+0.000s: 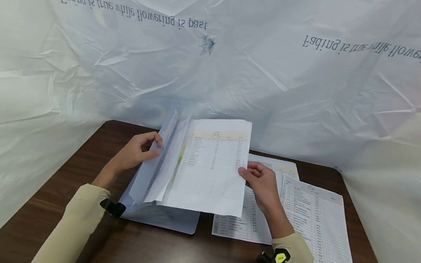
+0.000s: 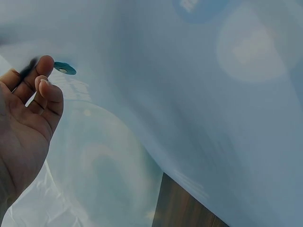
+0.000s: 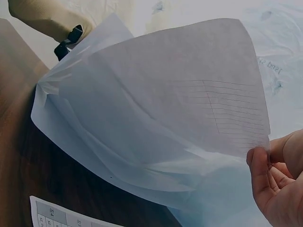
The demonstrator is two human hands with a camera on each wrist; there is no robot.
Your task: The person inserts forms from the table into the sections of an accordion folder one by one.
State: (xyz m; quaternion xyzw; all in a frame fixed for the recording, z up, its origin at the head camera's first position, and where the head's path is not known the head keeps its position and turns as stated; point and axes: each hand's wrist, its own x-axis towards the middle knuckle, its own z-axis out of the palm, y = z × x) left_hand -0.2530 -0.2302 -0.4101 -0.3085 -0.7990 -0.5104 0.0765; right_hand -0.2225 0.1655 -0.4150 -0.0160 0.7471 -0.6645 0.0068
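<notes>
A translucent bluish plastic folder point(image 1: 168, 219) stands spread on the table, its front flap raised. My left hand point(image 1: 138, 151) pinches the flap's left edge with curled fingers. In the left wrist view a small teal button point(image 2: 65, 68) shows beside the fingertips of that left hand point(image 2: 31, 118), and the folder flap point(image 2: 189, 109) fills much of the picture. With thumb and fingers, my right hand point(image 1: 261, 179) pinches the right edge of a printed paper sheet point(image 1: 208, 184), partly inside the folder. The right wrist view shows the sheet point(image 3: 189, 71) from behind, bowed, above the right hand's thumb point(image 3: 258, 168).
Printed list sheets point(image 1: 316, 232) lie on the table to the right, with another sheet point(image 1: 242, 229) partly behind the raised paper. A brown wooden table point(image 1: 163, 257) carries everything. White plastic sheeting point(image 1: 241, 74) with printed words hangs behind and at both sides.
</notes>
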